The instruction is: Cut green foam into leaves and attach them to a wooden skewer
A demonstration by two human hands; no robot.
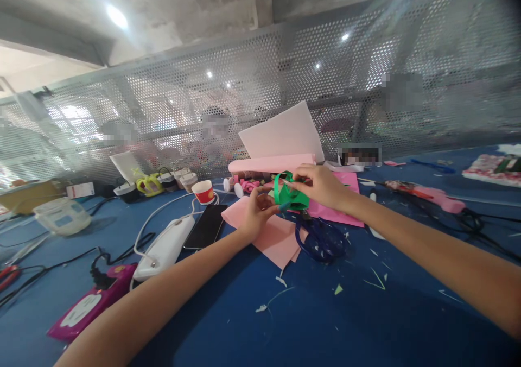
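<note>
Between my hands is a green craft piece [300,198] with a looped strip, like a small basket of paper or foam sheet. My left hand [257,210] pinches its lower left side. From the right, my right hand [316,185] has its fingers closed at the looped strip, with a small pale bit at the fingertips. Beneath the hands lie light pink sheets [277,242] and a brighter pink sheet [345,198]. Dark blue-handled scissors [323,239] rest just below the green piece, their blades partly hidden.
Left of my hands are a black phone [207,226], a white power strip [165,247], a magenta device [95,302] and a red paper cup [203,192]. A pink glue gun [437,196] with a cable lies right. Paper scraps dot the blue table [285,323]. Behind stands a perforated metal screen [183,106].
</note>
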